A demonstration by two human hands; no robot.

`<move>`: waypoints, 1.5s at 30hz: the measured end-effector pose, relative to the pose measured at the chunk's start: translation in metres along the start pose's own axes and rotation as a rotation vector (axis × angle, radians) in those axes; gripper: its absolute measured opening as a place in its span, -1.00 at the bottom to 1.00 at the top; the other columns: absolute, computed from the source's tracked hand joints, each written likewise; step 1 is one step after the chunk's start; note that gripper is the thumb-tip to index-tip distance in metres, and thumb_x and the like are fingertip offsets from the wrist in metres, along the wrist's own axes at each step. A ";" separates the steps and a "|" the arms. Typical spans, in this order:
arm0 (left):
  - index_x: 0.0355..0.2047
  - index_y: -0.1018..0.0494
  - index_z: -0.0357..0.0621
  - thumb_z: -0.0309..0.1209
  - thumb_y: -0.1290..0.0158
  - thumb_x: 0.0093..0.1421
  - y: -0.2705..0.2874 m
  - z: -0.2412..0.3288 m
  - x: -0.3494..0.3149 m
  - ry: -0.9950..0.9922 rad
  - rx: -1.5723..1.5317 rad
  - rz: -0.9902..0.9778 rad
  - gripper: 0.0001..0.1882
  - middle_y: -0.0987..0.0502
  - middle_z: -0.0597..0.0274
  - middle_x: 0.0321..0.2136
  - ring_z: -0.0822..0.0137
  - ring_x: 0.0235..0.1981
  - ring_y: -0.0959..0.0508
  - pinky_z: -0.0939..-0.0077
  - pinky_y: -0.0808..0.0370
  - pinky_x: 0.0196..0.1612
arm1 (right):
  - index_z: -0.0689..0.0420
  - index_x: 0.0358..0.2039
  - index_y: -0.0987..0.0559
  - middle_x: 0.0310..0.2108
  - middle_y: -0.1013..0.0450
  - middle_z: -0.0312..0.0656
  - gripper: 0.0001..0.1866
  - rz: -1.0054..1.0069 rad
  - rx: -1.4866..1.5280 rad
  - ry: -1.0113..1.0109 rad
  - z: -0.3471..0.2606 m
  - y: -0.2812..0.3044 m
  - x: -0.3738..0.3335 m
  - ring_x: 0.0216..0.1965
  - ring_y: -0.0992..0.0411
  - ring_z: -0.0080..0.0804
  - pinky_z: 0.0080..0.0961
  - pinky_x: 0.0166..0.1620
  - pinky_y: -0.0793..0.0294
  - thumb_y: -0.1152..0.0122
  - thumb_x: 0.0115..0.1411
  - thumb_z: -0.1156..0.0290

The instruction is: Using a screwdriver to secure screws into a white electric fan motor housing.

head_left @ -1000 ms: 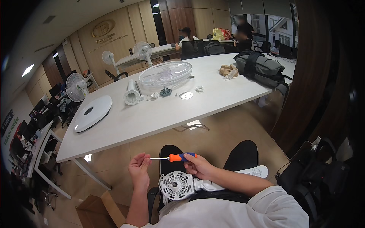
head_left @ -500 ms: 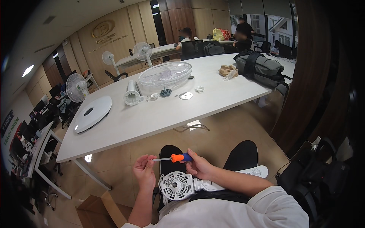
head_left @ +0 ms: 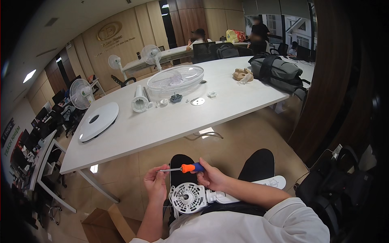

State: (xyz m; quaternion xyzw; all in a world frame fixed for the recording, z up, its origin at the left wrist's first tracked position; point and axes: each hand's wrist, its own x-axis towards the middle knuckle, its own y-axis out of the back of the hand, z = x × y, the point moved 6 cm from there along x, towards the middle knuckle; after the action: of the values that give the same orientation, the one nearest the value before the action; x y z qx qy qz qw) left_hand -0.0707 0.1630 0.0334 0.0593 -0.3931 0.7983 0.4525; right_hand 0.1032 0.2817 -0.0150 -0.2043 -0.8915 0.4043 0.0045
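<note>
My right hand (head_left: 213, 178) is closed round the blue end of the handle of a screwdriver (head_left: 188, 168), which has an orange front part. The metal shaft points left, roughly level. At its tip, the fingers of my left hand (head_left: 155, 183) pinch together; whether a small part such as a screw sits there is too small to tell. Below the screwdriver, a white fan motor housing (head_left: 187, 198) with a slotted round face and a central shaft rests on my lap. Its white neck (head_left: 227, 198) extends right, under my right forearm.
Ahead stands a white table (head_left: 162, 133) carrying a round white base (head_left: 99, 121), a fan cage (head_left: 175, 79), a white tube (head_left: 140, 103), a dark knob (head_left: 176, 98), a metal disc (head_left: 197, 101) and a grey backpack (head_left: 275, 71). An opened cardboard box (head_left: 107, 222) is at lower left.
My left fingers have shifted slightly along the screwdriver's tip, and the screwdriver has moved a little to the left. The motor housing stays in place.
</note>
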 end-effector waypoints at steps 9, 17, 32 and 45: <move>-0.11 -0.57 -0.16 -0.47 -0.17 0.32 -0.002 -0.003 -0.001 0.070 -0.012 -0.058 -0.85 -0.65 0.00 -0.10 0.13 -0.06 -0.65 0.25 -0.61 0.08 | 0.20 -0.26 -0.65 -0.72 -0.40 -0.37 -0.27 0.025 -0.014 -0.004 0.000 0.000 0.000 -0.80 -0.10 -0.62 -0.61 -0.65 -0.03 0.16 0.42 -0.28; -0.10 -0.58 -0.21 -0.46 -0.19 0.31 -0.003 -0.001 0.000 0.061 0.023 -0.053 -0.82 -0.65 0.00 -0.11 0.13 -0.06 -0.65 0.26 -0.62 0.07 | 0.18 -0.27 -0.64 -0.74 -0.36 -0.37 -0.25 0.050 -0.027 -0.010 -0.001 0.003 0.002 -0.80 -0.09 -0.61 -0.61 -0.65 -0.02 0.17 0.41 -0.31; 0.01 -0.55 -0.38 -0.51 -0.15 0.34 -0.010 0.007 -0.003 0.049 0.274 -0.085 -0.73 -0.64 -0.05 -0.07 0.21 -0.05 -0.65 0.33 -0.59 0.10 | 0.15 -0.30 -0.64 -0.78 -0.31 -0.36 -0.24 0.016 -0.001 -0.045 0.004 -0.001 0.000 -0.80 -0.08 -0.58 -0.60 -0.63 -0.02 0.20 0.40 -0.34; 0.37 -0.10 -0.34 0.40 -0.28 -0.06 -0.017 -0.007 -0.060 0.374 0.424 -0.560 0.28 -0.29 -0.14 0.31 0.05 0.30 -0.37 0.18 -0.28 0.34 | 0.10 -0.34 -0.63 -0.75 -0.30 -0.48 -0.25 -0.017 0.078 0.002 -0.009 -0.009 -0.009 -0.76 -0.10 -0.59 -0.57 -0.47 -0.17 0.24 0.41 -0.35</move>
State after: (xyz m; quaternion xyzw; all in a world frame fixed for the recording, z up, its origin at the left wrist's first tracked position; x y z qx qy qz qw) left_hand -0.0208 0.1325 0.0114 0.1098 -0.0991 0.7046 0.6940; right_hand 0.1096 0.2800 -0.0011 -0.1969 -0.8767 0.4385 0.0168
